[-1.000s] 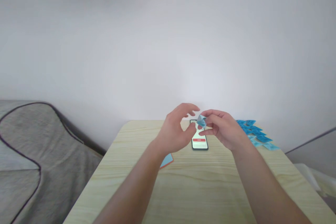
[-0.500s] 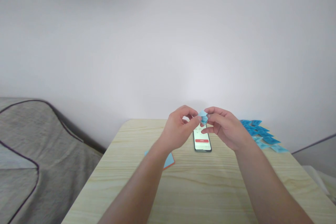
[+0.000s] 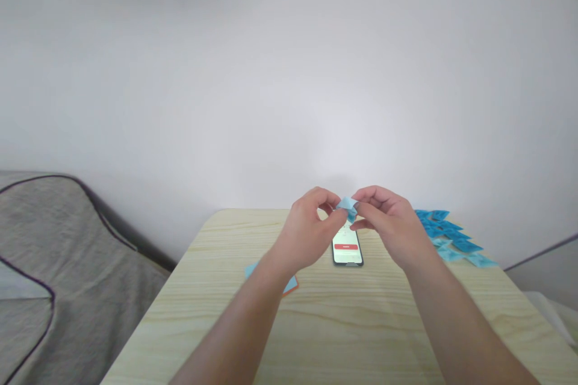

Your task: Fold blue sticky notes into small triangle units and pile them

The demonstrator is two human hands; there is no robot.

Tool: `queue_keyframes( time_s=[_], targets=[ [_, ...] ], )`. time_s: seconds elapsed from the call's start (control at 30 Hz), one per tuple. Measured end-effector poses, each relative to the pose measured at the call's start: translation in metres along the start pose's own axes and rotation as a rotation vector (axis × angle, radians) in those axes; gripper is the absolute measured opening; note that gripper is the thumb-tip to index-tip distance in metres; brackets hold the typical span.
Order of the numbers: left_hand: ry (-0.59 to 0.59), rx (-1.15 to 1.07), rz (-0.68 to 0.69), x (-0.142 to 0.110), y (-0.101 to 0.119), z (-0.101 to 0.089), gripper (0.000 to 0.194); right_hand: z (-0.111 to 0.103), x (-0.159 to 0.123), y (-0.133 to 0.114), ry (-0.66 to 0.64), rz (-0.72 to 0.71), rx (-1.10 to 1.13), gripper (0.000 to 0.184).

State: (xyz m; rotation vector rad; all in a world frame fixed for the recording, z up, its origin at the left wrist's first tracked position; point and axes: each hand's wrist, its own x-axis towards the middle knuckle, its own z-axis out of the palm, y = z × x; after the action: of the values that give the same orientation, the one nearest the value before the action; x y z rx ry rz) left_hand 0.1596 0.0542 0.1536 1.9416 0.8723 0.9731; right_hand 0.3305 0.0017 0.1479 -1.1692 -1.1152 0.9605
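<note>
Both hands meet above the far middle of a light wooden table (image 3: pixel 343 325). A small folded piece of light blue paper (image 3: pixel 347 204) is pinched between them. My left hand (image 3: pixel 307 230) grips its left side with thumb and fingertips, fingers curled. My right hand (image 3: pixel 387 222) pinches its right side the same way. Below the hands a phone (image 3: pixel 347 250) lies flat on the table, screen lit with a red bar. Most of the paper is hidden by my fingertips.
Several folded blue paper pieces (image 3: pixel 449 237) lie in a heap at the table's far right. A stack of light blue sheets with an orange edge (image 3: pixel 289 284) lies under my left forearm. A grey upholstered seat (image 3: pixel 54 252) stands left of the table; a white wall is behind.
My left hand, open with spread fingers a second ago, has closed onto the paper held by my right hand. Both hands now pinch it together.
</note>
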Motion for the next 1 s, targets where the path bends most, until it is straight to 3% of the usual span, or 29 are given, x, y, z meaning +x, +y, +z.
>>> queue_keyframes(
  time_s=[0.4,1.0],
  targets=[
    [0.05,0.095,0.061,-0.002,-0.004,0.002,0.012,-0.003,-0.002,-0.004,-0.089,0.066,-0.145,0.018],
    [0.201,0.357,0.173,-0.007,-0.002,0.013,0.006,0.004,-0.004,0.001,0.084,-0.034,-0.442,0.022]
  ],
)
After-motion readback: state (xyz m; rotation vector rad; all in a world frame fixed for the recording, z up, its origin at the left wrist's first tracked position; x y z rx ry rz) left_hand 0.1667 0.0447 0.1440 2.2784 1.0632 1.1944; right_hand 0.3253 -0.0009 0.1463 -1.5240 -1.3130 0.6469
